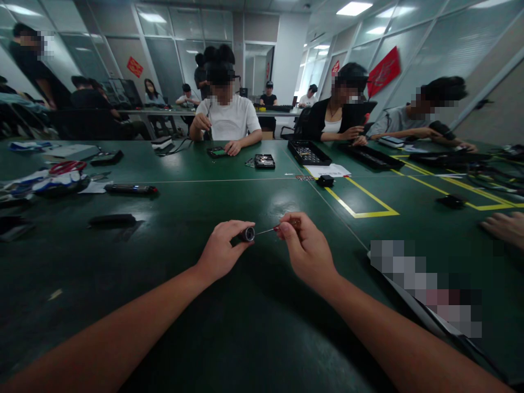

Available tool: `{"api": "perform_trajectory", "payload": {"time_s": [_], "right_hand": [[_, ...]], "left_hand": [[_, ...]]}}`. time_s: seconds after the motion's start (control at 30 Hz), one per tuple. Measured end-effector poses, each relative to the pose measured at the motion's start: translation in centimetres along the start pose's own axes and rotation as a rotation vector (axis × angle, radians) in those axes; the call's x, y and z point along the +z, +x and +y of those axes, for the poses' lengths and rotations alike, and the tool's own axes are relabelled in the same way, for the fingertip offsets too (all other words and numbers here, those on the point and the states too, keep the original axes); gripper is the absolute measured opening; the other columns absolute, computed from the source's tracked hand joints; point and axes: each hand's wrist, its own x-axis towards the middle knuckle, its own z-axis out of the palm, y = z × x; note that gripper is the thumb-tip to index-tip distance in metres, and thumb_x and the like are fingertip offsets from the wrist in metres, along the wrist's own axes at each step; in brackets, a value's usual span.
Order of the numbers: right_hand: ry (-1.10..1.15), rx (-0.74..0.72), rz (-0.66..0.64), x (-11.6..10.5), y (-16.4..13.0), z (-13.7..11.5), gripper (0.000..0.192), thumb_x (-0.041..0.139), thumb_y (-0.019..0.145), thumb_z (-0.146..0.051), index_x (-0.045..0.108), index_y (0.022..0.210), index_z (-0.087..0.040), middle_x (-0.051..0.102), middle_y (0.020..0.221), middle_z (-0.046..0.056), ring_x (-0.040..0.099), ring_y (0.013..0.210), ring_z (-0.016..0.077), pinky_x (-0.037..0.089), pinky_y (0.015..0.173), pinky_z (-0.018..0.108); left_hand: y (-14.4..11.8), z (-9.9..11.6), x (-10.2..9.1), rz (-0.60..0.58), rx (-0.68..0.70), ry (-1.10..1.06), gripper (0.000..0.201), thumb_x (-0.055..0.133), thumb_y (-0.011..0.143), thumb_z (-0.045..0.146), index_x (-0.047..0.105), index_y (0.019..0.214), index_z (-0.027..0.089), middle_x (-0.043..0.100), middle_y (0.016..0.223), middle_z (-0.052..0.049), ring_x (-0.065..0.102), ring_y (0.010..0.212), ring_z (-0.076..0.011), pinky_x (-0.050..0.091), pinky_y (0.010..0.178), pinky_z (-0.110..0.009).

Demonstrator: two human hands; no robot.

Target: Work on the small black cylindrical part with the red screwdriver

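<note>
Just above the green table [229,327], the left hand [221,252] pinches a small dark cylinder [247,234] while the right hand [308,252] grips a thin screwdriver [273,229] — its tip set at the cylinder's end. It looks mid-screw: steady alignment matters. Farther across the table lie a black tray [308,153] and yellow tape [360,204].

The small cylinder [247,234] is half hidden by the left hand's [221,252] fingers [239,225]. A pixelated patch covers the flat thing [426,289] on the tabletop [254,327]; another person's hand [505,228] is cut off at the right edge.
</note>
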Motion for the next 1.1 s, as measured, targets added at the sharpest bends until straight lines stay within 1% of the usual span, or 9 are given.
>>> {"api": "perform_trajectory", "payload": {"time_s": [0.17, 0.3, 0.4, 0.53, 0.63, 0.97, 1.1], "right_hand": [[0.02, 0.001, -0.025, 0.11, -0.04, 0.01, 0.015, 0.048, 0.104, -0.036, 0.057, 0.103, -0.024, 0.072, 0.089, 0.004, 0.07, 0.081, 0.0197, 0.052, 0.074, 0.035], [0.002, 0.003, -0.031, 0.24, -0.05, -0.1, 0.015, 0.048, 0.104, -0.036, 0.057, 0.102, -0.024, 0.072, 0.087, 0.003, 0.071, 0.08, 0.0197, 0.052, 0.074, 0.035], [-0.004, 0.009, -0.013, 0.24, -0.09, -0.12, 0.015, 0.048, 0.104, -0.036, 0.057, 0.102, -0.024, 0.072, 0.086, 0.003, 0.071, 0.079, 0.02, 0.052, 0.073, 0.035], [0.002, 0.004, -0.034, 0.24, -0.11, 0.02, 0.015, 0.048, 0.104, -0.037, 0.057, 0.104, -0.024, 0.073, 0.089, 0.004, 0.071, 0.081, 0.0202, 0.053, 0.074, 0.035], [-0.004, 0.009, -0.012, 0.27, -0.08, 0.1, 0.015, 0.049, 0.104, -0.037, 0.057, 0.104, -0.025, 0.073, 0.09, 0.004, 0.072, 0.082, 0.0207, 0.053, 0.076, 0.036], [-0.009, 0.029, -0.021, 0.42, 0.06, 0.24, 0.014, 0.049, 0.104, -0.036, 0.057, 0.102, -0.024, 0.072, 0.088, 0.004, 0.071, 0.081, 0.0205, 0.052, 0.074, 0.035], [-0.02, 0.027, 0.015, 0.12, 0.14, 0.01, 0.015, 0.05, 0.103, -0.035, 0.058, 0.102, -0.023, 0.071, 0.086, 0.004, 0.069, 0.079, 0.0201, 0.051, 0.072, 0.035]], "left_hand": [[0.05, 0.03, -0.1, -0.014, -0.006, -0.009, 0.035, 0.071, 0.089, 0.018, 0.07, 0.123, 0.024, 0.073, 0.12, -0.007, 0.066, 0.116, -0.0252, 0.048, 0.105, -0.049], [-0.01, -0.09, -0.03, -0.014, -0.022, -0.015, 0.036, 0.071, 0.089, 0.017, 0.07, 0.124, 0.025, 0.073, 0.121, -0.007, 0.066, 0.116, -0.0253, 0.049, 0.105, -0.049], [-0.03, -0.11, 0.03, -0.011, -0.025, -0.017, 0.036, 0.072, 0.089, 0.018, 0.07, 0.124, 0.025, 0.073, 0.121, -0.007, 0.066, 0.116, -0.0254, 0.049, 0.105, -0.049], [-0.02, -0.14, 0.03, -0.009, -0.016, -0.021, 0.036, 0.072, 0.088, 0.019, 0.07, 0.123, 0.024, 0.073, 0.121, -0.007, 0.066, 0.116, -0.0256, 0.049, 0.105, -0.049], [-0.03, -0.24, 0.02, -0.001, -0.02, -0.018, 0.037, 0.073, 0.088, 0.018, 0.07, 0.124, 0.025, 0.073, 0.121, -0.007, 0.066, 0.115, -0.0256, 0.049, 0.105, -0.049], [-0.03, -0.05, 0.12, -0.035, -0.031, -0.012, 0.039, 0.074, 0.088, 0.018, 0.07, 0.125, 0.026, 0.073, 0.121, -0.005, 0.065, 0.116, -0.0251, 0.048, 0.105, -0.049], [-0.04, -0.29, 0.19, -0.035, -0.056, -0.019, 0.039, 0.075, 0.087, 0.018, 0.07, 0.125, 0.026, 0.072, 0.122, -0.006, 0.065, 0.116, -0.0256, 0.048, 0.106, -0.05]]}}
